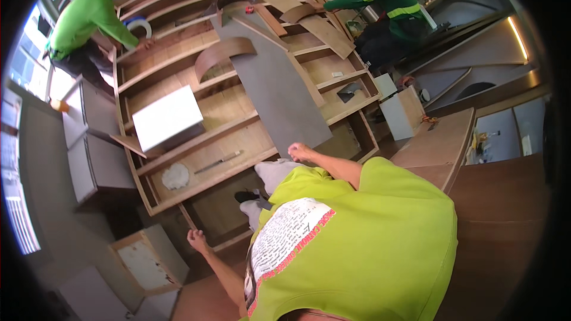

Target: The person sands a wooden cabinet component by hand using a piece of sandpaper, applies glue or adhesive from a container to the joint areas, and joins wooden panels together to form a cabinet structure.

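My left hand [197, 241] hangs at the lower left with its fingers curled in, nothing visible in it. Closest to it is the lower wooden frame edge [187, 216]; I cannot tell whether they touch. My right hand [299, 152] is closed in front of my body, over the near end of a long grey panel [270, 86], and shows nothing in its fingers. That panel lies across a large wooden framework [196, 139] of open compartments. A curved brown strip [223, 53] stands on the framework, left of the panel.
A white board [168, 117] rests on the frame, near a white round lump [175, 176] and a thin tool [219, 161]. One person [89, 24] leans over the far left side; another [389, 0] sits at the far right. Grey cabinets [98, 163] stand left, brown panels [434, 148] right.
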`<action>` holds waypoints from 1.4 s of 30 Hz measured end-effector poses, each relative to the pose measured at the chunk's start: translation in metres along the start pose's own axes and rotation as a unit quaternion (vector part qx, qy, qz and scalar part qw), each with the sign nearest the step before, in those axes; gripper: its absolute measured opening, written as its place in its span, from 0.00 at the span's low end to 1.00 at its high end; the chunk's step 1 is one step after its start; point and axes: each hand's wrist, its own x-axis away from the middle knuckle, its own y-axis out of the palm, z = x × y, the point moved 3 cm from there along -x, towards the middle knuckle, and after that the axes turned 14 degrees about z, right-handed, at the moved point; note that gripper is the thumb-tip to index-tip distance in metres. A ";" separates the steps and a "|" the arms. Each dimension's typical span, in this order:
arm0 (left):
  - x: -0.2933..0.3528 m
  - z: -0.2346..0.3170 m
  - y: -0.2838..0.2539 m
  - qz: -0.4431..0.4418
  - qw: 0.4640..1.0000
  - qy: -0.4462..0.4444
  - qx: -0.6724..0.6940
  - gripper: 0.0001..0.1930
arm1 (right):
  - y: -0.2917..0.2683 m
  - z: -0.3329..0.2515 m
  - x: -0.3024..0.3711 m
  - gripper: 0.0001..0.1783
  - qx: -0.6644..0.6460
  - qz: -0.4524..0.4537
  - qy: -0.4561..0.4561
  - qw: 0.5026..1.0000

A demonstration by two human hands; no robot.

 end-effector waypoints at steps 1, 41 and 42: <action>-0.004 -0.002 0.006 0.023 0.999 0.008 0.031 0.17 | 0.003 0.000 0.000 0.15 0.001 -0.007 0.000 1.000; 0.153 -0.052 0.438 -0.402 0.828 -0.047 -0.388 0.23 | -0.177 0.206 0.078 0.17 -0.247 0.238 0.146 0.928; 0.157 -0.047 0.449 -0.403 0.829 -0.046 -0.386 0.23 | -0.183 0.212 0.070 0.17 -0.229 0.246 0.133 0.933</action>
